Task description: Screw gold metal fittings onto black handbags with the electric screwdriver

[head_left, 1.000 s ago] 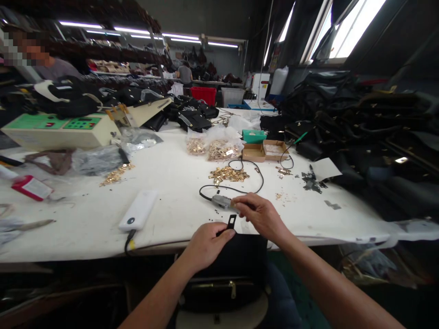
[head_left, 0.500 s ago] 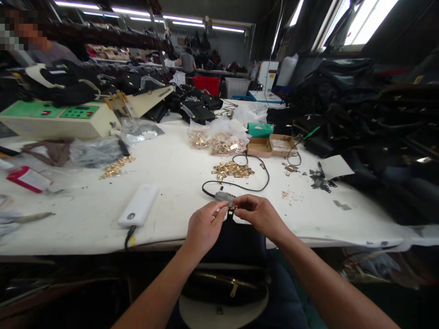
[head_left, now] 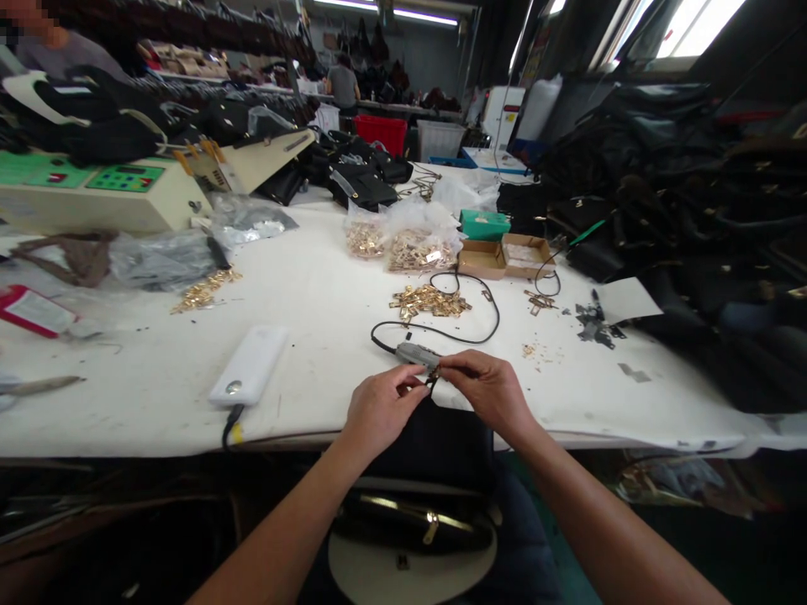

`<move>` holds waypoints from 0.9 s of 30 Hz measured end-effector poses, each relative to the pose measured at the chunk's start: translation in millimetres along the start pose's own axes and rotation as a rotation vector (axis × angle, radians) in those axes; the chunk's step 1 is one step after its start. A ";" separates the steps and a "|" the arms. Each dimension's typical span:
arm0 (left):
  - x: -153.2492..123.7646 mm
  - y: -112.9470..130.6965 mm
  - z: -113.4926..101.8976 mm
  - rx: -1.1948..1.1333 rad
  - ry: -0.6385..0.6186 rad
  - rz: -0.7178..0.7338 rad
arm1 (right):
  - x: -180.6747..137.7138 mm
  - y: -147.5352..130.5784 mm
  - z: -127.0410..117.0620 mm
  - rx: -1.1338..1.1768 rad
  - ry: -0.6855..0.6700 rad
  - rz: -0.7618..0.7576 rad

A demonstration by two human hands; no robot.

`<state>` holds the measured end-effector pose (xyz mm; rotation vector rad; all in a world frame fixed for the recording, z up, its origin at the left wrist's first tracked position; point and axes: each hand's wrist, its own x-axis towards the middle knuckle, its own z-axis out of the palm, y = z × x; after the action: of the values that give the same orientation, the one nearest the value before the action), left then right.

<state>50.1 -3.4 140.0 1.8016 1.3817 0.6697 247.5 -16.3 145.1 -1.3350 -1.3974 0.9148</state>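
Fingertip pinches [head_left: 413,388] on black strap tab [head_left: 431,384]

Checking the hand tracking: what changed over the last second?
The left hand rose from the table edge, bringing the black strap tab up to the right hand; both now pinch it together beside the grey tool. The right hand barely shifted. Power bank, gold hardware pile and black bag stayed put.
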 end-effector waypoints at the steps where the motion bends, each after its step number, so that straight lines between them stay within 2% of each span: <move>1: 1.3 0.9 -0.2 0.015 -0.002 0.006 | 0.6 0.2 0.4 -0.025 -0.037 -0.018; 7: 4.3 2.8 1.6 0.043 -0.029 0.013 | 2.4 3.5 0.7 -0.120 -0.159 -0.012; 13: 3.9 4.6 3.0 0.107 0.008 0.056 | 1.1 -0.4 -1.2 -0.183 -0.192 -0.017; 18: 5.2 5.7 2.1 0.108 -0.037 0.035 | 0.7 -7.4 -2.9 -0.211 -0.240 -0.051; 22: 5.1 6.5 0.6 0.127 -0.054 0.041 | -1.9 -9.6 -2.7 -0.236 -0.249 -0.058; 27: 4.7 7.5 -0.3 0.055 -0.075 0.033 | -4.7 -6.8 1.6 -0.222 -0.198 -0.066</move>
<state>55.4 0.2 146.1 1.8770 1.3356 0.5806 243.9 -21.6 150.5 -1.3810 -1.7262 0.8870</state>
